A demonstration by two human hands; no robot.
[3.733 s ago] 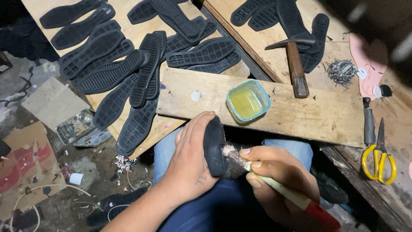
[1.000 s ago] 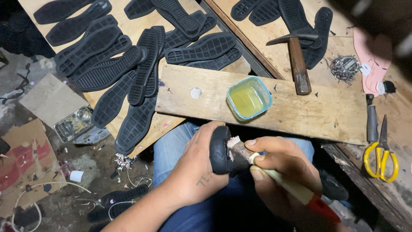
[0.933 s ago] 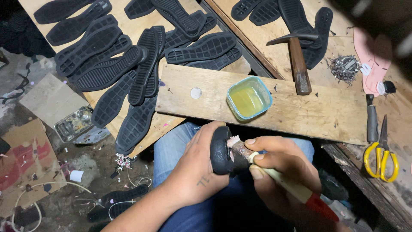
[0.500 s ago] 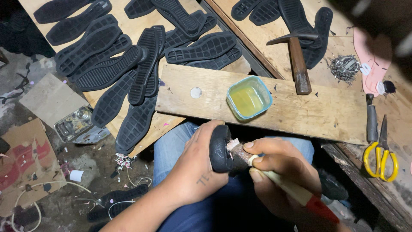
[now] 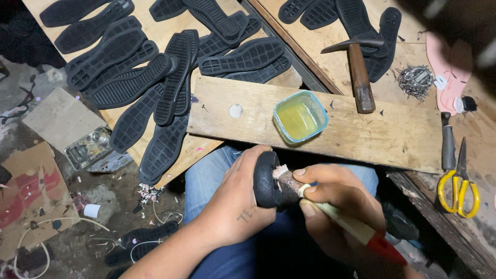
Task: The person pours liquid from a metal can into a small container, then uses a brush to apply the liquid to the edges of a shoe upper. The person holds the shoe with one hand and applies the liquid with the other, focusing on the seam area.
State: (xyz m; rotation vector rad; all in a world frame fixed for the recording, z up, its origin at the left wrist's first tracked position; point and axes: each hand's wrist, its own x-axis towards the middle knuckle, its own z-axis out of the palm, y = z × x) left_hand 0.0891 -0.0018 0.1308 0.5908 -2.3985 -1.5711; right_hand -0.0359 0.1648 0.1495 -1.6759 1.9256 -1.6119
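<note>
Left hand point(image 5: 235, 206) grip is wrapped around a black heel piece point(image 5: 266, 181); right hand point(image 5: 330, 199) grip pinches a brush point(image 5: 341, 219), bristles touching that piece. Judged mid-coating. Glue tub point(image 5: 300, 115) sits just beyond; many soles point(image 5: 155, 77) farther off appear uncoated.

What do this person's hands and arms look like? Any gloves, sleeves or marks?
Both hands are bare: no gloves, rings or watch show. The left hand carries a small dark mark, like a tattoo, on its back near the wrist. The forearm behind it is uncovered, with no sleeve in view. The right hand has short plain nails. Blue jeans cover the legs below.
</note>
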